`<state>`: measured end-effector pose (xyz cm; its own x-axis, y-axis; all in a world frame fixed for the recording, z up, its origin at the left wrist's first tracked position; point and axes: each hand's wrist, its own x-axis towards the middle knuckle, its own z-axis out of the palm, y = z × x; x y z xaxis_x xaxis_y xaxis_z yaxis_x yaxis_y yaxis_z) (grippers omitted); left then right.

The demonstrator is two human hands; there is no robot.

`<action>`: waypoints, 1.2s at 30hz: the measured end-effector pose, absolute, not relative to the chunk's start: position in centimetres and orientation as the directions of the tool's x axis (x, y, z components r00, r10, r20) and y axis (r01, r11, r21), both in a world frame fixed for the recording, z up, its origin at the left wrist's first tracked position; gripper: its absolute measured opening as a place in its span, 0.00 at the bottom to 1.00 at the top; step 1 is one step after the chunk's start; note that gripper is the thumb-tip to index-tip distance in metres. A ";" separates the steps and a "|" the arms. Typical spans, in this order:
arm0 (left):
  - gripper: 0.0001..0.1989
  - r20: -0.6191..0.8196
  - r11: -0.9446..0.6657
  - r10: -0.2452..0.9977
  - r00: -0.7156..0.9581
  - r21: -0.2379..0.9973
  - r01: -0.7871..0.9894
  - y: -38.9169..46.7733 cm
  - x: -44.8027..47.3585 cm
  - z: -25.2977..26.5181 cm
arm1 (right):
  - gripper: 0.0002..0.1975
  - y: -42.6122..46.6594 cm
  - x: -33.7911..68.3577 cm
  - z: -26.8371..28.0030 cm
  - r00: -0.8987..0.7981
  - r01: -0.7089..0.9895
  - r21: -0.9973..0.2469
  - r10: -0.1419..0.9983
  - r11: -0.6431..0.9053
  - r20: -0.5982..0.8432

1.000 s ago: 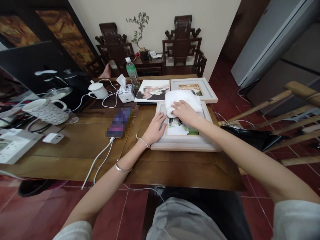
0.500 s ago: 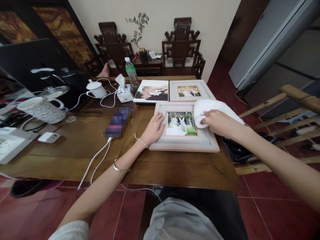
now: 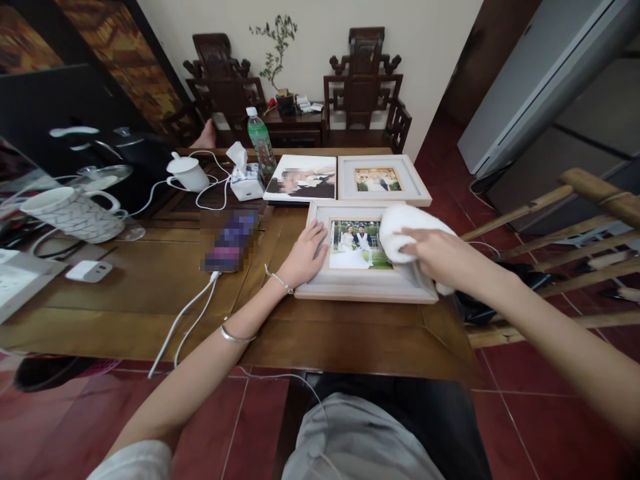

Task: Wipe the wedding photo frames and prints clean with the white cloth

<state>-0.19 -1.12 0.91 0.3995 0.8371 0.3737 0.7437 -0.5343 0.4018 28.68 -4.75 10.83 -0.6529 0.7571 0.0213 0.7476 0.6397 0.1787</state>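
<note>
A white-framed photo of two people, the near picture frame (image 3: 360, 288), lies flat on the wooden table (image 3: 320, 340). My left hand (image 3: 303, 255) rests with fingers stretched out on its left border. Bunched in my right hand (image 3: 435, 252) is a white cloth (image 3: 403, 223), pressed on the right side of the frame and over the photo's right edge. Behind it lie a second picture frame (image 3: 415, 177) and a photo album or panel (image 3: 303, 177), side by side.
Left of the frame lies a phone (image 3: 230, 241) with a white cable. Farther back stand a tissue box (image 3: 247, 183), a green-labelled bottle (image 3: 261, 140) and a lidded white cup (image 3: 188, 172). A patterned mug (image 3: 75, 213) and power strip (image 3: 20, 283) are at left; a wooden chair (image 3: 595, 190) stands right.
My right hand has shifted the cloth slightly left and nearer, onto the photo's right edge. The left hand stays on the frame's left border. The whole view has tilted slightly.
</note>
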 end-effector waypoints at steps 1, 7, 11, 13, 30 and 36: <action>0.21 0.374 -0.535 0.837 0.400 0.402 0.743 -1.1 -0.2 0.9 | 0.23 -3.5 28.3 10.6 -0.657 0.744 0.210 0.751 0.635 0.057; 0.21 0.368 -0.540 0.835 0.408 0.406 0.738 -1.2 -0.4 1.0 | 0.22 1.5 25.7 7.8 -0.634 0.750 0.371 0.755 0.548 0.166; 0.22 0.370 -0.544 0.832 0.413 0.403 0.736 -1.1 -0.4 0.9 | 0.17 0.1 24.7 7.1 -0.632 0.718 0.413 0.773 0.560 0.050; 0.21 0.381 -0.549 0.828 0.411 0.399 0.735 -1.1 -0.4 0.8 | 0.17 -2.0 24.6 7.7 -0.643 0.706 0.381 0.766 0.597 -0.010; 0.22 0.361 -0.540 0.835 0.415 0.394 0.744 -1.1 -0.3 1.0 | 0.25 -6.4 24.3 8.3 -0.655 0.752 0.126 0.755 0.647 0.032; 0.21 0.363 -0.545 0.833 0.418 0.400 0.737 -1.1 -0.5 1.0 | 0.28 1.1 24.8 6.6 -0.590 0.802 0.259 0.781 0.537 0.207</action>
